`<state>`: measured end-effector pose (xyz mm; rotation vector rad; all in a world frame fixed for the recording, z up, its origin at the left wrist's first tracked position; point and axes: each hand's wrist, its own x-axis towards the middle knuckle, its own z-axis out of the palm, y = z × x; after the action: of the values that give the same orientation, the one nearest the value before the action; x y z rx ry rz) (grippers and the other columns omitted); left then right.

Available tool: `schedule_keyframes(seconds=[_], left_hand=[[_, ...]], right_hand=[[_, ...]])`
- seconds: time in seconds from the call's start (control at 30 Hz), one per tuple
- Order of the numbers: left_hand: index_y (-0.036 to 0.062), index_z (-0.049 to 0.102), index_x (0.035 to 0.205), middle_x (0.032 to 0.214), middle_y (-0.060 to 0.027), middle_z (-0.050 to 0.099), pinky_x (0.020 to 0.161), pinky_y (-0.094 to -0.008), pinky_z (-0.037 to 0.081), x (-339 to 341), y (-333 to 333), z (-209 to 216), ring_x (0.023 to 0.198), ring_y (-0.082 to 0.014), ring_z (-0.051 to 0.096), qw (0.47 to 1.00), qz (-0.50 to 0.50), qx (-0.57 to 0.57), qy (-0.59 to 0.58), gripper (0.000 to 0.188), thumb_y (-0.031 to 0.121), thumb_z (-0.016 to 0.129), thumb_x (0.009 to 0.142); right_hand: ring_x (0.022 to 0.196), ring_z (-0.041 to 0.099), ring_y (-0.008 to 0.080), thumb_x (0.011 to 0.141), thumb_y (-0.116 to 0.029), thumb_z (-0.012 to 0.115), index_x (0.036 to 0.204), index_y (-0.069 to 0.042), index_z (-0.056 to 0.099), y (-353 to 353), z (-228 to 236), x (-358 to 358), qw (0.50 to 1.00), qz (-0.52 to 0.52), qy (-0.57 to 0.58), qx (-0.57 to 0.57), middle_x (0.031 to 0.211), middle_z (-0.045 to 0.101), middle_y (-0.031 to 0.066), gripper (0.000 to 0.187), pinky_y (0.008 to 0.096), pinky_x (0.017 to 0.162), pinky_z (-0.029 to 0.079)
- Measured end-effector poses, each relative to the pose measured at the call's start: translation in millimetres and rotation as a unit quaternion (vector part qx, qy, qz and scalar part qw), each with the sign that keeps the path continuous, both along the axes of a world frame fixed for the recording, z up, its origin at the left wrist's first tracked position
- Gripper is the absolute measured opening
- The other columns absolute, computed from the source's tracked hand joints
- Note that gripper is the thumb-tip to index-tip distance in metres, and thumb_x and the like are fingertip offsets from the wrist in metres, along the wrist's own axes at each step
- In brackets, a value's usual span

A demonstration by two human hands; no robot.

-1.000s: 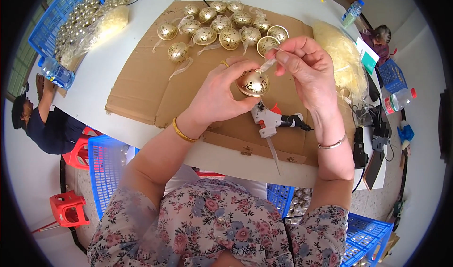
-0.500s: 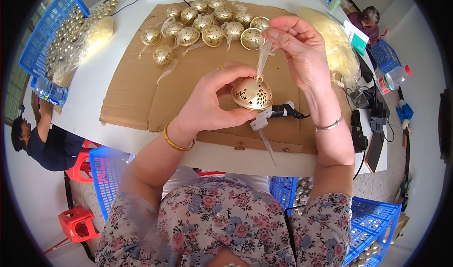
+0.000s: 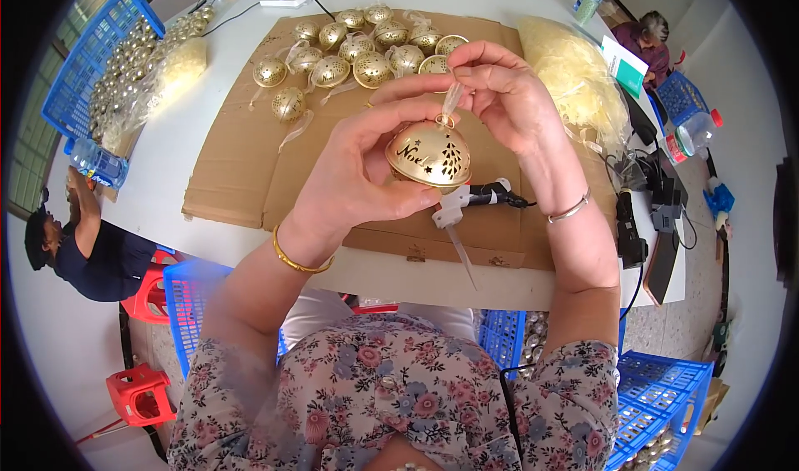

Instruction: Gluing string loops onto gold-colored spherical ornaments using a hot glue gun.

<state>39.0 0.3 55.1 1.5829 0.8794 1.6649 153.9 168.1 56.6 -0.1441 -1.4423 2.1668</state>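
Note:
A round gold bell ornament (image 3: pixel 426 156) with star and tree cut-outs sits in my left hand (image 3: pixel 337 167), gripped between thumb and fingers. From the small ring at its top rises a sheer pale ribbon (image 3: pixel 452 101). My right hand (image 3: pixel 512 105) pinches the ribbon's upper end between thumb and fingertips, just above the ornament. Behind and below the ornament, a white and black glue gun (image 3: pixel 474 195) lies on the cardboard sheet (image 3: pixel 237 163), a translucent stick poking from it. Several similar gold ornaments (image 3: pixel 372 70) stand at the far side of the cardboard, many with ribbons.
At far left a blue crate (image 3: pixel 58 96) lies tipped beside many small metallic balls (image 3: pixel 125 76). A bag of pale ribbons (image 3: pixel 574 71) lies right of the cardboard. Cables and black adapters (image 3: pixel 632 230) line the table's right edge. Two people (image 3: pixel 104 246) are near the table.
Both hands have come closer together, the right one lower and leftward, so less ribbon shows between them. The ornament has moved slightly left and up.

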Motion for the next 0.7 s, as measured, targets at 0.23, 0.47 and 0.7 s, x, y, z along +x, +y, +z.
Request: schedule_keyframes(seconds=[0.23,0.47,0.7], left_hand=[[-0.0019,0.051,0.115,0.122,-0.0141,0.049,0.091,-0.0316,0.044,2.1,-6.0,2.7,0.109,-0.0182,0.05,0.996,0.017,-0.035,-0.085,0.058,-0.004,0.071,0.06],[-0.0036,0.051,0.113,0.108,-0.0116,0.059,0.083,-0.0289,0.049,-26.1,10.2,-8.7,0.097,-0.018,0.058,0.986,0.119,-0.036,-0.11,0.052,-0.003,0.07,0.065],[-0.0065,0.05,0.113,0.097,-0.0092,0.059,0.072,-0.0252,0.052,-79.0,25.7,-64.9,0.081,-0.0146,0.06,0.954,0.241,-0.106,-0.142,0.053,-0.005,0.07,0.064]], right_hand=[[0.081,0.059,0.0155,0.079,0.005,0.052,0.092,0.0,0.06,-13.2,-6.6,-7.6,0.998,0.052,-0.04,0.008,0.085,0.061,0.0057,0.015,0.027,0.073,0.048],[0.085,0.055,0.0096,0.079,0.003,0.052,0.107,0.0,0.06,-6.8,5.4,7.1,0.94,-0.014,-0.118,0.319,0.098,0.062,0.0043,0.029,0.0237,0.079,0.045],[0.099,0.054,0.0298,0.065,-0.02,0.072,0.11,-0.002,0.058,-2.8,17.1,41.7,0.649,0.048,-0.221,0.726,0.112,0.055,0.0141,0.051,0.0332,0.084,0.044]])
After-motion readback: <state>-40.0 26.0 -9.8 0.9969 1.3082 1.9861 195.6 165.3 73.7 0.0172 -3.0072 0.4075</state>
